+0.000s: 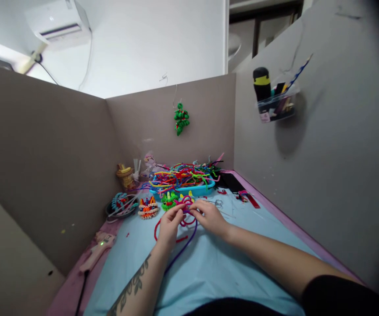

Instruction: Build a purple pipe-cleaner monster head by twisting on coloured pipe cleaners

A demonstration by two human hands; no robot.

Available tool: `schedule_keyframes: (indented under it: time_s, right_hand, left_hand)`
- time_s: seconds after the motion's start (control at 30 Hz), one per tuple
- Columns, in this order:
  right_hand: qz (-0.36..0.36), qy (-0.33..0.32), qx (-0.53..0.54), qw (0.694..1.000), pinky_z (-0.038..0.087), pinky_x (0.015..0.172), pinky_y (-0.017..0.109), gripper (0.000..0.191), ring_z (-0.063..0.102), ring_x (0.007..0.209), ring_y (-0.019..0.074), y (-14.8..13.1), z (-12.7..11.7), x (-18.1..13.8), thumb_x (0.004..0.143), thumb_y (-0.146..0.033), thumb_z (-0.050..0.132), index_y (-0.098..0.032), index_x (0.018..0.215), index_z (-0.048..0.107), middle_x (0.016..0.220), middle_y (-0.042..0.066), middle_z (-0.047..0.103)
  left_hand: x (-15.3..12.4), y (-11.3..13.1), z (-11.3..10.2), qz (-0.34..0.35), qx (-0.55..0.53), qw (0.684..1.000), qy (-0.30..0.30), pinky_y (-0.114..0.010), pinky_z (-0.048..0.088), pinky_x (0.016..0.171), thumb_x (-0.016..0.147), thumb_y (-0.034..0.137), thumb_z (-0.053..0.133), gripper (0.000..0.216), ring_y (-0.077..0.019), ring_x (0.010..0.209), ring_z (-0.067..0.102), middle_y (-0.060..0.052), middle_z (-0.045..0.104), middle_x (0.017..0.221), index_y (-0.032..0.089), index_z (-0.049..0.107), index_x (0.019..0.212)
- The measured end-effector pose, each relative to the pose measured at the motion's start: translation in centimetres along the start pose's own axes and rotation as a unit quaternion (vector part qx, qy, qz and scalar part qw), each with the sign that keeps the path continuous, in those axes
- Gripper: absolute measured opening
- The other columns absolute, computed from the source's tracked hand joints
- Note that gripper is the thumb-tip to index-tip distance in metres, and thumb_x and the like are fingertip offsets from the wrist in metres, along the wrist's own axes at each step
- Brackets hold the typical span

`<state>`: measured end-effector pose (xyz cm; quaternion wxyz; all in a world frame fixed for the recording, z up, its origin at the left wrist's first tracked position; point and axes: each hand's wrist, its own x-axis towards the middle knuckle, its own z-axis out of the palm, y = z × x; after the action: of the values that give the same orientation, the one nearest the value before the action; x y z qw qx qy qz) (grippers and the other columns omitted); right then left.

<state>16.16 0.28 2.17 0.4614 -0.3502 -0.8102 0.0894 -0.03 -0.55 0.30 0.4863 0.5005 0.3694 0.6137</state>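
Between my two hands is a looped piece of pipe cleaners [183,200] in magenta and red, raised a little over the blue cloth. My left hand [171,219] pinches its left side, thumb against fingers. From the other side my right hand [207,215] pinches it too, fingers curled. A purple pipe cleaner [185,245] trails down from the piece towards me, and a red pipe cleaner [156,229] curves out on the left. Just behind my left hand sits a green pipe-cleaner figure [169,201], with an orange and cream figure [148,208] to its left.
A blue tray [205,190] heaped with coloured pipe cleaners stands at the back. Scissors [218,203] lie right of my hands. At left are a dark bowl [110,212] and a glue gun [98,252] with a cord. Grey partitions [169,145] enclose the table.
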Motion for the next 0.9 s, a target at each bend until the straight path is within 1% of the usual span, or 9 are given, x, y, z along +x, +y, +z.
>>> schedule_keyframes:
  time_s: [0.13, 0.23, 0.33, 0.4, 0.57, 0.63, 0.73, 0.83, 0.9]
  right_hand:
    - [-0.034, -0.011, -0.063, 0.997, 0.04, 0.073, 0.027, 0.015, 0.056, 0.079, 0.0169, 0.09, -0.32, -0.08, 0.087, -0.023, 0.048, -0.02, 0.087, 0.063, 0.082, 0.005, 0.064]
    - [-0.047, -0.013, -0.093, 0.994, 0.039, 0.074, 0.029, 0.016, 0.055, 0.082, 0.0185, 0.13, -0.36, -0.19, 0.087, -0.021, 0.046, -0.02, 0.088, 0.062, 0.084, 0.006, 0.064]
    - [-0.031, -0.01, -0.1, 0.994, 0.039, 0.072, 0.029, 0.014, 0.055, 0.081, 0.0199, 0.09, -0.24, -0.26, 0.086, -0.02, 0.047, -0.019, 0.083, 0.061, 0.082, 0.007, 0.062]
    - [-0.028, -0.01, -0.098, 0.995, 0.039, 0.071, 0.03, 0.015, 0.054, 0.08, 0.0202, 0.07, -0.15, -0.31, 0.085, -0.02, 0.047, -0.019, 0.081, 0.061, 0.081, 0.008, 0.062]
    - [-0.045, -0.031, -0.084, 0.995, 0.041, 0.074, 0.03, 0.02, 0.055, 0.08, 0.019, 0.29, -0.12, -0.49, 0.087, -0.019, 0.043, -0.021, 0.089, 0.062, 0.084, 0.008, 0.062]
    - [-0.057, -0.037, -0.062, 0.996, 0.042, 0.077, 0.031, 0.022, 0.057, 0.083, 0.0195, 0.52, -0.12, -0.57, 0.087, -0.019, 0.041, -0.02, 0.093, 0.063, 0.088, 0.009, 0.064]
    - [-0.069, -0.024, 0.006, 0.997, 0.043, 0.083, 0.034, 0.025, 0.058, 0.091, 0.0208, 0.84, -0.06, -0.72, 0.087, -0.017, 0.042, -0.02, 0.1, 0.062, 0.096, 0.01, 0.065]
    - [-0.06, -0.006, 0.037, 0.997, 0.043, 0.087, 0.036, 0.025, 0.058, 0.096, 0.0211, 0.97, 0.07, -0.86, 0.086, -0.02, 0.046, -0.02, 0.106, 0.061, 0.103, 0.011, 0.065]
    - [-0.051, -0.005, 0.035, 0.998, 0.042, 0.089, 0.037, 0.025, 0.058, 0.098, 0.0217, 1.0, 0.16, -0.88, 0.086, -0.023, 0.048, -0.02, 0.107, 0.061, 0.104, 0.011, 0.065]
  left_hand:
    - [-0.08, 0.06, 0.02, -0.019, -0.012, 1.0, -0.017, -0.032, 0.049, 0.077, 0.067, 0.033, 0.069, 0.034, -0.0221, 0.089, 0.062, -0.012, 0.068, 0.1, 0.015, 0.069, 0.097]
    - [-0.16, 0.08, 0.07, -0.036, -0.004, 0.999, -0.03, -0.029, 0.049, 0.07, 0.065, 0.032, 0.071, 0.039, -0.0198, 0.08, 0.063, -0.013, 0.069, 0.098, 0.014, 0.069, 0.099]
    - [-0.26, 0.09, 0.15, -0.047, 0.012, 0.998, -0.043, -0.025, 0.048, 0.061, 0.065, 0.032, 0.071, 0.041, -0.0149, 0.067, 0.06, -0.012, 0.07, 0.092, 0.014, 0.068, 0.102]
    - [-0.31, 0.09, 0.2, -0.049, 0.02, 0.998, -0.043, -0.024, 0.046, 0.058, 0.065, 0.032, 0.071, 0.042, -0.0129, 0.063, 0.059, -0.011, 0.07, 0.091, 0.014, 0.068, 0.103]
    - [-0.26, -0.12, 0.05, -0.06, 0.022, 0.997, -0.04, -0.023, 0.043, 0.056, 0.065, 0.032, 0.072, 0.043, -0.0102, 0.058, 0.055, -0.009, 0.071, 0.086, 0.014, 0.067, 0.104]
    - [-0.17, -0.21, -0.1, -0.064, 0.013, 0.997, -0.047, -0.024, 0.045, 0.059, 0.065, 0.031, 0.072, 0.044, -0.0125, 0.063, 0.058, -0.009, 0.071, 0.088, 0.014, 0.067, 0.105]
    - [-0.05, -0.16, -0.21, -0.061, -0.01, 0.997, -0.049, -0.029, 0.047, 0.071, 0.065, 0.031, 0.072, 0.043, -0.0198, 0.082, 0.062, -0.011, 0.069, 0.1, 0.016, 0.067, 0.105]
    - [0.0, 0.07, -0.14, -0.06, -0.036, 0.997, -0.04, -0.034, 0.046, 0.083, 0.064, 0.031, 0.072, 0.044, -0.0259, 0.099, 0.059, -0.013, 0.064, 0.113, 0.017, 0.067, 0.106]
    - [-0.04, 0.16, -0.04, -0.06, -0.044, 0.996, -0.04, -0.037, 0.043, 0.089, 0.064, 0.031, 0.072, 0.045, -0.0281, 0.106, 0.056, -0.014, 0.062, 0.116, 0.017, 0.067, 0.106]
